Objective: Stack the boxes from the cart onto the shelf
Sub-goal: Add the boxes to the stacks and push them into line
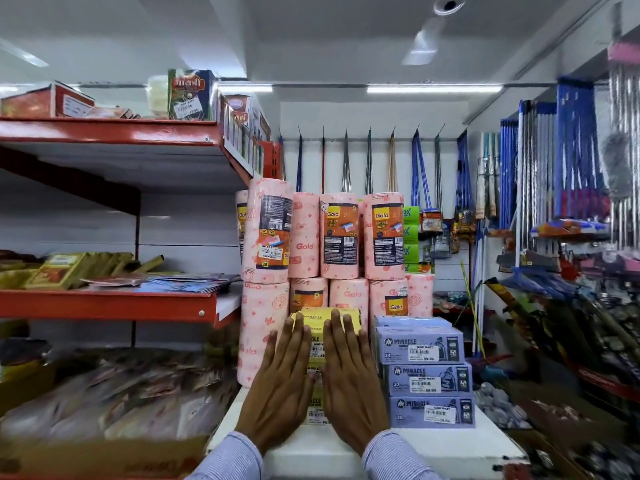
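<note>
Both hands, left (277,382) and right (349,379), lie flat with fingers spread, palms pressed against the front of the yellow boxes (317,323). That stack stands on the white shelf (450,445) between pink towel rolls (263,320) and purple boxes (424,372), seemingly three high, though the hands hide much.

Yellow boxes (317,344), lilac boxes (424,372), pink patterned towel rolls (266,233) — red shelf edges (107,301), pale striped sleeves (228,459).

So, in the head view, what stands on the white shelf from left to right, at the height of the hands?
Pink Gala towel roll → yellow boxes, with left hand and right hand flat against them → stack of purple Miracle boxes.
</note>
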`<state>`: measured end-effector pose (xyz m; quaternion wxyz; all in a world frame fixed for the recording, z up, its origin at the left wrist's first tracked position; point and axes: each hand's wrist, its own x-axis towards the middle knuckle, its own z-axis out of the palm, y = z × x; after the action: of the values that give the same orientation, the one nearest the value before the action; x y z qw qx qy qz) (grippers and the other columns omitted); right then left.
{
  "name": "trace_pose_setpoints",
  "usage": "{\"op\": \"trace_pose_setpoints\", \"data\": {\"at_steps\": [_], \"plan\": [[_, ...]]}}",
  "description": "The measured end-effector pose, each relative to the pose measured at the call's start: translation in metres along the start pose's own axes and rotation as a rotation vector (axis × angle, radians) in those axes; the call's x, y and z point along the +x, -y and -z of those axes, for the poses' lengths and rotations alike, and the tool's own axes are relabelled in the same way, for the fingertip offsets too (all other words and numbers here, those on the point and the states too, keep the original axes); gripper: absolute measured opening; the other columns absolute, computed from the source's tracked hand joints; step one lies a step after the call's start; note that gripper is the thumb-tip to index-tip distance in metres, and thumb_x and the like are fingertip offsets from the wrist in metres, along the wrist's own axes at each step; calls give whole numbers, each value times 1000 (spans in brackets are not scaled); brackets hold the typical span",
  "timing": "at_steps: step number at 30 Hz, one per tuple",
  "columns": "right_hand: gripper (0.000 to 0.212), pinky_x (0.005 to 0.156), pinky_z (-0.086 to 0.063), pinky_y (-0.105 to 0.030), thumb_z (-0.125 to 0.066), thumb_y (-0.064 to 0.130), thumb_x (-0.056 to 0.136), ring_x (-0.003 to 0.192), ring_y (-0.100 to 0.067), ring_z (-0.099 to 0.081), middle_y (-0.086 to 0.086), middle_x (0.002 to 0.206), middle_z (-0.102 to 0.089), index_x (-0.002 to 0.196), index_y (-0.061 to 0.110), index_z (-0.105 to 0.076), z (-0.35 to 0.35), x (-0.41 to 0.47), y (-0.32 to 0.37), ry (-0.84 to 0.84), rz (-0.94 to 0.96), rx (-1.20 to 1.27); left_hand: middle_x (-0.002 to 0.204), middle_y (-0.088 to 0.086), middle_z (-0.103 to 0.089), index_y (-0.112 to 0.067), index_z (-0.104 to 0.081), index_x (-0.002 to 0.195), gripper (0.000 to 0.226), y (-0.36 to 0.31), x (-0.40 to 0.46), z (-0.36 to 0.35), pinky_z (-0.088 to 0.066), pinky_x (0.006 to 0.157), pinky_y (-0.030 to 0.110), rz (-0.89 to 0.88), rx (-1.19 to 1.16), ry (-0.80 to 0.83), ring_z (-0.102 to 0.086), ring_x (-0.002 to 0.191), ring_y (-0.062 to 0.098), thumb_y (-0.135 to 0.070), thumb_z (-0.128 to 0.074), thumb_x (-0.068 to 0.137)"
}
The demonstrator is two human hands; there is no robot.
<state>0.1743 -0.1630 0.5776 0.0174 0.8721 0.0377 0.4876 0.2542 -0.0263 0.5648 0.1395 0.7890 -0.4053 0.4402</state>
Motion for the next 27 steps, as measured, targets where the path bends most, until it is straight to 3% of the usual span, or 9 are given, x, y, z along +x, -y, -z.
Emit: {"op": "trace_pose_setpoints", "data": {"at_steps": [21, 27], "plan": [[67, 123, -1, -41, -43, 21, 97, 152, -23, -2, -10, 165, -8, 155, 8, -11, -10, 2, -8, -14, 32, 4, 167, 13, 3, -6, -5, 156, 65, 10, 2, -8, -13, 121, 52, -17, 16, 23, -1, 155, 27, -36, -26, 102], [66, 122, -5, -45, -39, 22, 98, 152, -27, -3, -11, 165, -6, 155, 7, -8, 23, -18, -32, -69, 15, -14, 167, 13, 5, -7, -3, 156, 69, -24, 1, 7, -3, 124, 46, -43, -40, -35, 1, 155, 26, -35, -31, 100]]}}
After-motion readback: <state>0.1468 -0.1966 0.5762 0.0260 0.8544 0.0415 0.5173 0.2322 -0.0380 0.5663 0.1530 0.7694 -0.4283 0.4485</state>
